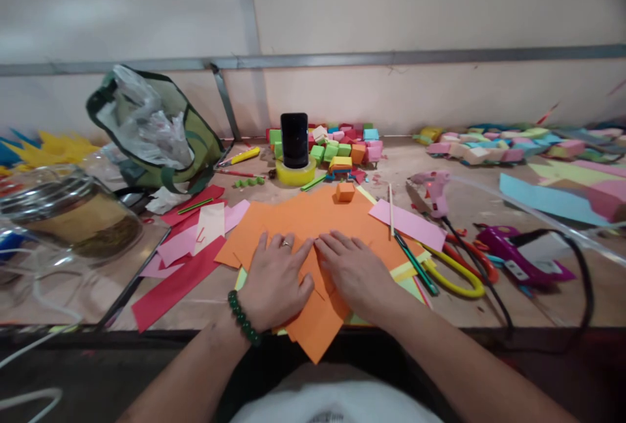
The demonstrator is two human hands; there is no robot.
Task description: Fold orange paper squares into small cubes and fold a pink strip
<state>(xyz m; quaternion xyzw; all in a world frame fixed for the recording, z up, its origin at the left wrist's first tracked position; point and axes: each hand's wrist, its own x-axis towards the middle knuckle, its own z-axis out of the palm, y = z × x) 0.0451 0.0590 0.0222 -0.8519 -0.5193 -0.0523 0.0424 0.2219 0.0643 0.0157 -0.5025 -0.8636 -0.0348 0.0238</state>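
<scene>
Orange paper sheets [303, 214] lie in an overlapping pile in front of me, with one corner jutting over the table's near edge. My left hand [276, 279] rests flat on the pile, fingers apart, a ring on one finger and a green bead bracelet at the wrist. Beside it my right hand [355, 273] presses flat on the same paper, its fingers stretched forward and close to the left index finger. An orange piece of paper [317, 325] shows between and below the hands. Behind them sits a small folded orange paper cube [345, 192].
A phone [294, 139] stands in a yellow tape roll [296, 172] before colourful paper cubes [337, 149]. At right are a pink glue gun [437, 191], yellow-handled scissors [457, 273] and a purple tool [518, 257]. Red paper strips [176, 283], a glass jar [73, 214] and a green bag [195, 143] occupy the left.
</scene>
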